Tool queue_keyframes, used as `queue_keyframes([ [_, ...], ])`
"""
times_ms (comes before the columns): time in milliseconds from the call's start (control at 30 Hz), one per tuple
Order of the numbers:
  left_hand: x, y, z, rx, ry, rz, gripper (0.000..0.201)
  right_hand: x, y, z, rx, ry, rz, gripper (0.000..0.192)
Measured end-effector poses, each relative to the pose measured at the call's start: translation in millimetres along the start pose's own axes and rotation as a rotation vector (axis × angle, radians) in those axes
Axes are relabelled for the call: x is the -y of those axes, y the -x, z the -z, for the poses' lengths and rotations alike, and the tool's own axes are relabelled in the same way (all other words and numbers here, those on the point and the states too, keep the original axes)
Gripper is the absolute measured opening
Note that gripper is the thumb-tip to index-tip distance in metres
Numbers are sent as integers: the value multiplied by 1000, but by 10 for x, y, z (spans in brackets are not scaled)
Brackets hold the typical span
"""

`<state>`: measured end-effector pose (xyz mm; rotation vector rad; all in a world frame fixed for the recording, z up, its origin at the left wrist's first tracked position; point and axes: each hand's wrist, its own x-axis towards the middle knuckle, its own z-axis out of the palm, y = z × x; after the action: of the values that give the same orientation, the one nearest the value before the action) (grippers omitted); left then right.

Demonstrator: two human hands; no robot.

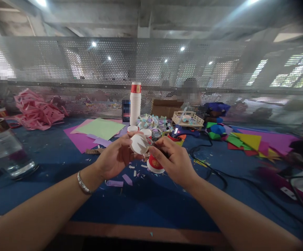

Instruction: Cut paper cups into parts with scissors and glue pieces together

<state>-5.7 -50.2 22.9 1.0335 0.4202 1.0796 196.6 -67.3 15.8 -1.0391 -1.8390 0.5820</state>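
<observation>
No lettering can be read anywhere: the gold mark on the red-banded paper cup (pixel 155 164) standing on the surface (pixel 151 202), the band atop the tall cup stack (pixel 135 103) and the white tags (pixel 287 191) at right are all too blurred.
</observation>
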Motion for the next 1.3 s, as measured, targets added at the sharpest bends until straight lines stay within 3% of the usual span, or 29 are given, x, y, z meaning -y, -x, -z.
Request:
queue_keyframes([
  [233,61,20,-14,-66,-156,-71,36,3,-56,-5,-54,-175,-88,40],
  [367,152,62,1,12,-472,-219,47,-7,-62,-44,15,-332,-141,41],
  [467,212,89,13,37,-785,-391,44,0,-47,-79,51,-388,-146,40],
  [567,244,99,19,26,-930,-492,40,24,-37,-91,68,-413,-118,37],
  [667,240,87,33,25,-848,-472,41,50,-37,-80,91,-447,-106,34],
  [833,176,54,46,52,-520,-211,45,40,-38,-69,143,-449,-70,28],
  [933,154,35,38,17,-449,-121,37,9,-39,-73,175,-413,-58,27],
  [1133,164,4,9,-170,-328,-93,27,-3,-62,-62,172,-373,-83,32],
  [1300,108,-2,-31,-231,-139,-83,28,-8,-63,-43,105,-284,-84,37],
])
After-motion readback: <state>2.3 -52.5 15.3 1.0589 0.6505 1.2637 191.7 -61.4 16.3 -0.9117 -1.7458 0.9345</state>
